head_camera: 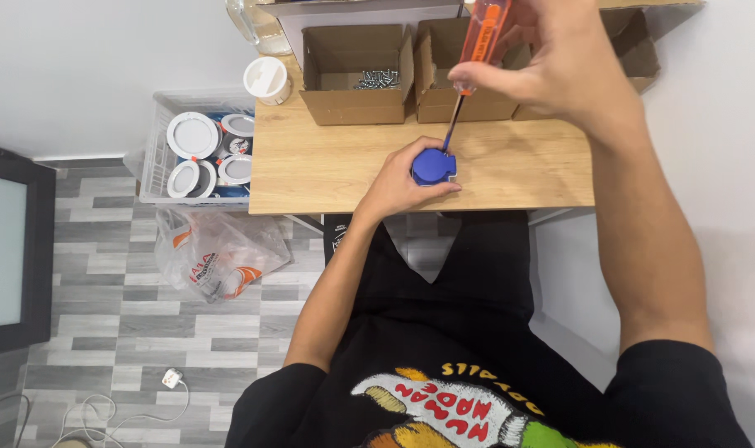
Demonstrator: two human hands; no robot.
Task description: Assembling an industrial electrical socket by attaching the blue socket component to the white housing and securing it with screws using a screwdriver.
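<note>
Person sits at a small wooden table (327,166), seen from above. Left hand (398,184) clamps down over a round blue plastic part (432,166), fingers curled around its near rim, pinning it flat on the tabletop, likely so it cannot turn under the tool. The part sits near the table's middle, toward the 6 o'clock edge.

Right hand (551,70) is closed around the orange handle of a screwdriver (468,70), fingertips pinching low on the handle; shaft slants down to 7 o'clock and the tip meets the part's top at its far edge. High grip looks suited to twisting with downward pressure.

At 12 o'clock along the table's back edge: open cardboard boxes, the left box (356,70) holding loose metal screws (377,80), within reach of the work. A white lidded cup (266,80) stands at the 10 o'clock corner.

Left of the table, a clear crate (157,158) of round white downlights (192,135) sits on grey wood-look flooring, a plastic bag (216,253) in front of it. White plug and cable (172,378) lie on the floor at 7 o'clock. White wall behind; dark-framed panel at far left.
</note>
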